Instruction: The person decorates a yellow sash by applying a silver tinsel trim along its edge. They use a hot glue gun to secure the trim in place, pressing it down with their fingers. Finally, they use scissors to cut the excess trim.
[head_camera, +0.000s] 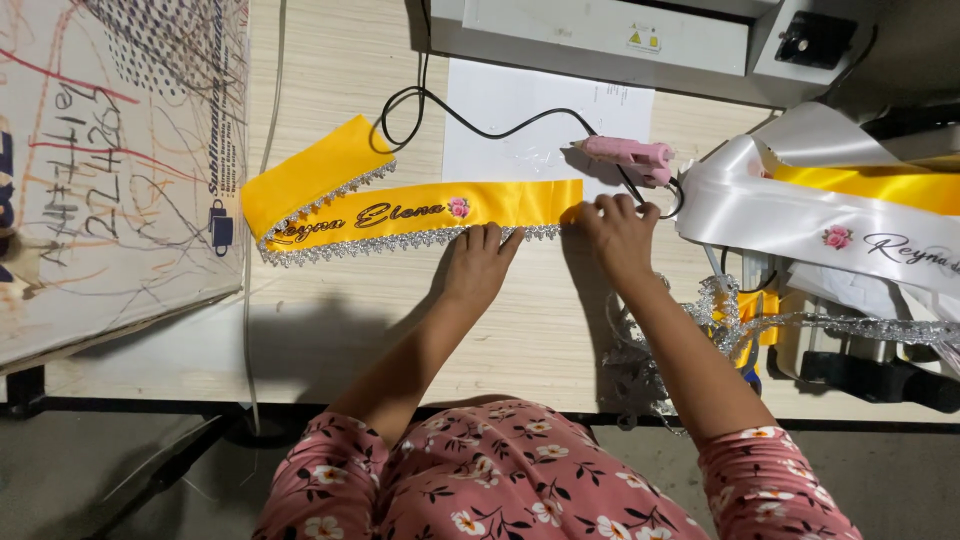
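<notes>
Pale wood-grain table (330, 330) seen from above, dark floor along the near edge. Yellow satin sash (400, 205) lies flat across the table, left end folded back at an angle, dark script lettering and a small pink rose print near the middle, silver sequin trim (400, 240) running along its near edge. Left hand (478, 262) rests palm down on that near edge, fingers together and stretched flat, pressing trim and sash to the table; it grips nothing. Right hand (622, 232) sits at the sash's right end, fingers curled down onto the end of the fabric, fingertips touching it; cannot tell whether it pinches the cloth or only presses it. Pink glue gun (632, 155) lies just beyond the right hand on a white paper sheet (520, 110), black cord (470, 115) looping off toward the far edge. Grey machine housing (600, 40) along the far side. Right of the hands: a white satin sash (800, 210) with the same rose print and script, draped over more yellow fabric, well apart from the left hand. Loose silver trim (720, 320) piles under the right forearm and trails right. Scribbled cardboard sheet (110, 170) covers the table's left end. Both sleeves pink floral.
</notes>
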